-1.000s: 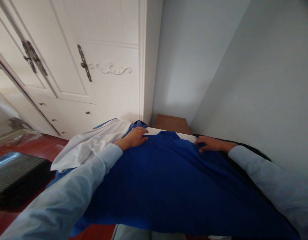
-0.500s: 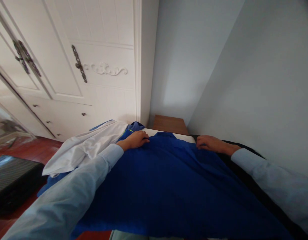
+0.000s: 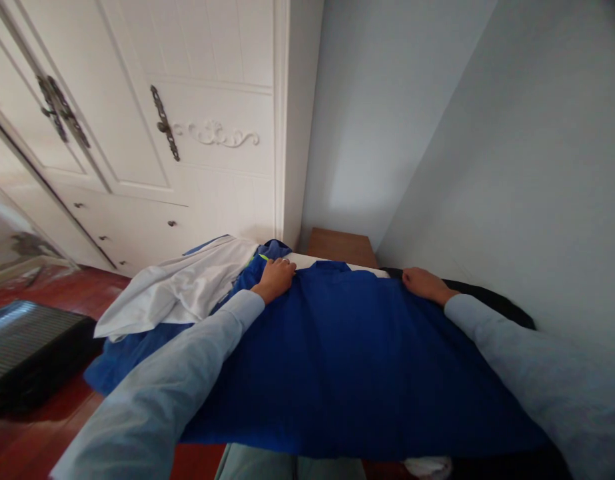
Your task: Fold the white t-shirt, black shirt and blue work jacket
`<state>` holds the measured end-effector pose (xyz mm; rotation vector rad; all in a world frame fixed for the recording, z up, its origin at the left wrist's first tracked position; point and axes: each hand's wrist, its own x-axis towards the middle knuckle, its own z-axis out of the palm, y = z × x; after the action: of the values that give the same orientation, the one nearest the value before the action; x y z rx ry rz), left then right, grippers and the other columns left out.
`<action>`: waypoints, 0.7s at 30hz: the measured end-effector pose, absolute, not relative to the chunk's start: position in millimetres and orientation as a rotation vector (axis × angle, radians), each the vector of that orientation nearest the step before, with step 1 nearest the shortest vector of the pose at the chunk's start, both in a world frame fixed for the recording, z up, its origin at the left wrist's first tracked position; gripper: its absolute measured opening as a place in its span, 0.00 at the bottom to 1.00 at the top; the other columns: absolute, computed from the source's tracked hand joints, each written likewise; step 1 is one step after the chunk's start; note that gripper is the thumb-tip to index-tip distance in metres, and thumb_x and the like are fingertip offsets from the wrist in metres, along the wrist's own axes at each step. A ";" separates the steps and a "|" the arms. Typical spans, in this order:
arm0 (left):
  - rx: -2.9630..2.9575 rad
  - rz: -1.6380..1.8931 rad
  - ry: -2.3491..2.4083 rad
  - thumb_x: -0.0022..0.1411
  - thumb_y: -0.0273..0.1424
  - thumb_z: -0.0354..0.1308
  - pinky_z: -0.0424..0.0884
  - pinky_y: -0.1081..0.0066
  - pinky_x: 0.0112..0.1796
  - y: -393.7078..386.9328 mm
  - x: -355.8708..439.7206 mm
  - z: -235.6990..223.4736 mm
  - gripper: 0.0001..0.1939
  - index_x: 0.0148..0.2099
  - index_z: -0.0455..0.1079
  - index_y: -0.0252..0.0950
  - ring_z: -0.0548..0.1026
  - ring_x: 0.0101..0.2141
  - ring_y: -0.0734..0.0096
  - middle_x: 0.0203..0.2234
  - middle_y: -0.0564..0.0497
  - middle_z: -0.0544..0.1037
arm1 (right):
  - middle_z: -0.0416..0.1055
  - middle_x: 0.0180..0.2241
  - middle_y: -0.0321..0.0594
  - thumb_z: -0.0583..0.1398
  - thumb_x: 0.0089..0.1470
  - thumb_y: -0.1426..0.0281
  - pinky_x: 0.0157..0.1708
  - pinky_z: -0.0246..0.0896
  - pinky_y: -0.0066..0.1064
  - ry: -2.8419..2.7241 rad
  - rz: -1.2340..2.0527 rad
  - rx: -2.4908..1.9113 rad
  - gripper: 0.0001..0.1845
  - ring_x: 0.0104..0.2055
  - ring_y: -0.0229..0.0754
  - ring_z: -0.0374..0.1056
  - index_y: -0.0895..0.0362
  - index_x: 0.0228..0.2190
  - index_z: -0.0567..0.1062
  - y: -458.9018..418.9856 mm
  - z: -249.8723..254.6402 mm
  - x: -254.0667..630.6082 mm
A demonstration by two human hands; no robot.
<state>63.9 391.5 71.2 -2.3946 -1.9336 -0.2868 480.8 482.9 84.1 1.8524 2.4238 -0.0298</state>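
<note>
A dark blue shirt lies spread in front of me, its collar at the far edge and its hem hanging towards my legs. My left hand is closed on the shirt's far left corner, near the collar. At the far right corner, my right hand grips the cloth with curled fingers. A white garment lies to the left, on top of other blue clothing. What supports the shirt is mostly hidden, with a white strip showing behind the collar.
A white wardrobe stands at the back left, and a brown wooden surface sits in the wall corner. Black fabric lies along the right wall. At the left, a black ribbed object rests on the red floor.
The shirt is pulled wider and flatter, and the diagonal folds at its right have smoothed out. My right hand has moved a little right. The lower hem sits slightly higher.
</note>
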 end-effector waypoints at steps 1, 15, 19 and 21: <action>-2.384 -0.286 -1.917 0.67 0.30 0.49 0.67 0.54 0.50 388.9 63.4 70.1 0.14 0.46 0.76 0.32 0.74 0.50 0.48 0.46 0.35 0.78 | 0.77 0.39 0.56 0.51 0.59 0.70 0.45 0.64 0.40 2.409 -0.033 1.870 0.15 0.43 0.54 0.73 0.59 0.34 0.78 482.5 80.7 482.1; -2.226 -0.302 -2.277 0.62 0.43 0.58 0.69 0.54 0.52 373.1 1.4 96.6 0.25 0.55 0.70 0.30 0.73 0.53 0.43 0.52 0.31 0.75 | 0.77 0.44 0.54 0.54 0.59 0.52 0.47 0.66 0.38 2.575 -0.311 1.717 0.25 0.46 0.53 0.73 0.59 0.42 0.77 488.0 89.5 475.8; -2.213 -0.589 -2.278 0.58 0.29 0.57 0.69 0.59 0.53 373.2 -7.3 98.4 0.22 0.55 0.71 0.32 0.74 0.52 0.48 0.51 0.35 0.76 | 0.78 0.45 0.53 0.62 0.49 0.48 0.49 0.66 0.40 2.542 -0.468 1.572 0.29 0.48 0.56 0.73 0.59 0.42 0.79 495.8 85.3 465.6; -2.232 -0.633 -2.257 0.57 0.26 0.55 0.69 0.62 0.54 371.2 -12.1 105.7 0.19 0.50 0.75 0.35 0.76 0.50 0.53 0.47 0.39 0.79 | 0.78 0.44 0.51 0.64 0.44 0.48 0.49 0.67 0.41 2.541 -0.474 1.565 0.29 0.48 0.56 0.73 0.58 0.40 0.79 496.8 89.3 468.3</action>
<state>-12.1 371.2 105.7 -2.2321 -2.2572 -0.6333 468.3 496.8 89.3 1.5654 2.5411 -0.4736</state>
